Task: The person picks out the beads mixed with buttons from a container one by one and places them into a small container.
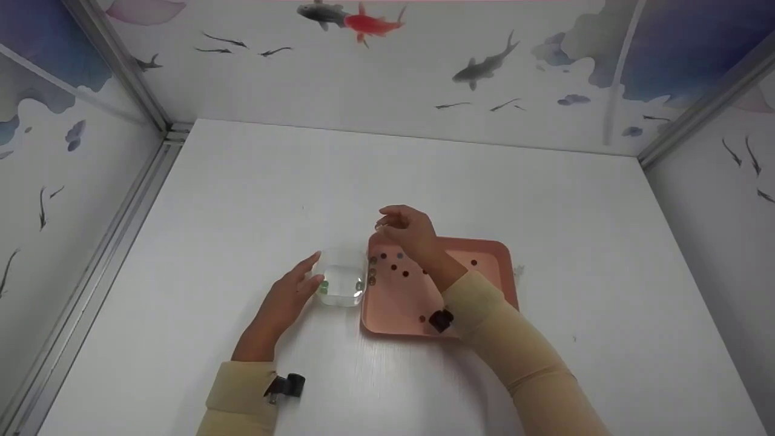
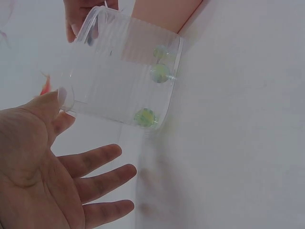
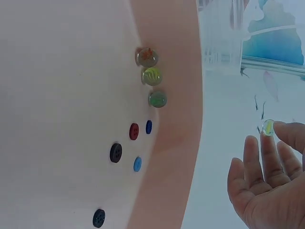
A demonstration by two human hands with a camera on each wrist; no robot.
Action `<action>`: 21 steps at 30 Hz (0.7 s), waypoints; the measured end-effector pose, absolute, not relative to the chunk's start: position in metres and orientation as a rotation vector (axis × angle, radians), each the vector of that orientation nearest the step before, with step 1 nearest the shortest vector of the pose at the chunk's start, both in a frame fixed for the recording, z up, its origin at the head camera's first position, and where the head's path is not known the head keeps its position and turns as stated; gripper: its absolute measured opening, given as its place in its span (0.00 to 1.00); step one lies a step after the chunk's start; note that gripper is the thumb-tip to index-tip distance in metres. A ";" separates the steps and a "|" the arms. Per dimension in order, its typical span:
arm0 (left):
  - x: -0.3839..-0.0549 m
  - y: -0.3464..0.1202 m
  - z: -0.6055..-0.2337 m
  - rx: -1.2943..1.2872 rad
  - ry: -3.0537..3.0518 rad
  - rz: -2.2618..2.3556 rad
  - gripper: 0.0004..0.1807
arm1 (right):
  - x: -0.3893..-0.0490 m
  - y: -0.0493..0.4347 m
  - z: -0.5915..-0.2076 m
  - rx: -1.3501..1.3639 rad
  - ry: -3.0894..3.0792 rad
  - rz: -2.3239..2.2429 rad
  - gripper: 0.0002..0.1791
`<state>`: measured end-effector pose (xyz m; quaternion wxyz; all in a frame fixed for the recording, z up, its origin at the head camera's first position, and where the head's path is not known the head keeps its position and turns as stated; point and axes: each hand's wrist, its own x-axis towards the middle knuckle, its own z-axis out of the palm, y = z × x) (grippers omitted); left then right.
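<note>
Beside the pink tray's left edge is a clear plastic box (image 1: 342, 266) with a few green-tinted glass marbles (image 2: 160, 73) at its bottom. My left hand (image 1: 293, 293) touches the box's left side with thumb and forefinger at the rim; its other fingers (image 2: 107, 183) extend away. My right hand (image 1: 410, 231), above the tray's far left corner, pinches a clear marble with a yellow streak (image 3: 268, 127) between thumb and fingertip. Three more marbles (image 3: 152, 76) lie in a row along the tray's inner left wall.
In the pink tray (image 1: 393, 309) lie several small buttons: a black button (image 3: 116, 152), a red button (image 3: 134, 131) and a light blue button (image 3: 137, 164) among them. My right forearm covers the tray's right part. Printed panels (image 1: 387, 79) wall the white table (image 1: 272, 169).
</note>
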<state>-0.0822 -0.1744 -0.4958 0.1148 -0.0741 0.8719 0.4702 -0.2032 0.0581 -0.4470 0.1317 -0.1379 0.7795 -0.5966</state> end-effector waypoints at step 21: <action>-0.082 -0.175 -0.495 -0.217 2.539 1.396 0.31 | -0.191 0.056 -0.444 -0.377 2.247 -1.716 0.18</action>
